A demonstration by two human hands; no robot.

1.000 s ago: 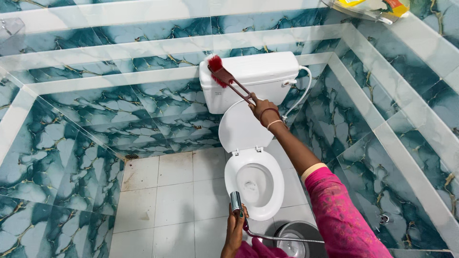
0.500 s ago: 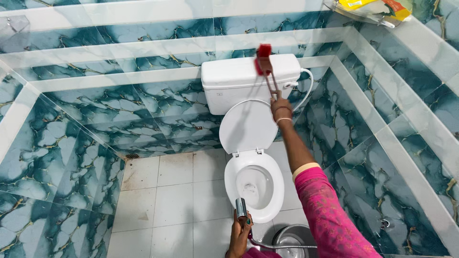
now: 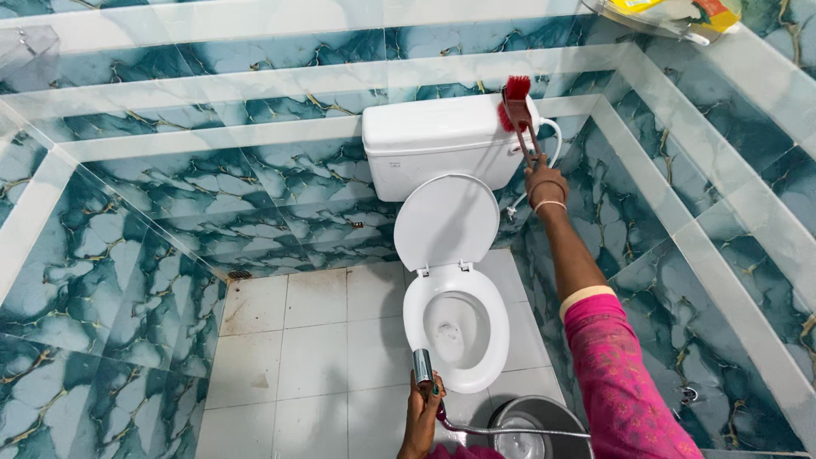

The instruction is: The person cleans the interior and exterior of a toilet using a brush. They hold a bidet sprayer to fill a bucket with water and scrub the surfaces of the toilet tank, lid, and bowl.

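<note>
The right arm stretches forward and up, its right hand [image 3: 544,174] closed in a grip. The left hand [image 3: 422,408] stays low, fingers also clenched.

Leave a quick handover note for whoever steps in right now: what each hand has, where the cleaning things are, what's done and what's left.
Right hand: raised, grip closed on the red brush, bristles against the right end of the white cistern.
Left hand: low, holding the metal sprayer, its hose trailing right, nozzle near the front of the toilet bowl.
Lid is up, seat down. Steel bucket stands on the floor right of the bowl.
Done: cannot tell what is already cleaned.
Left: no spray is visible, so rinsing looks still to do.
</note>
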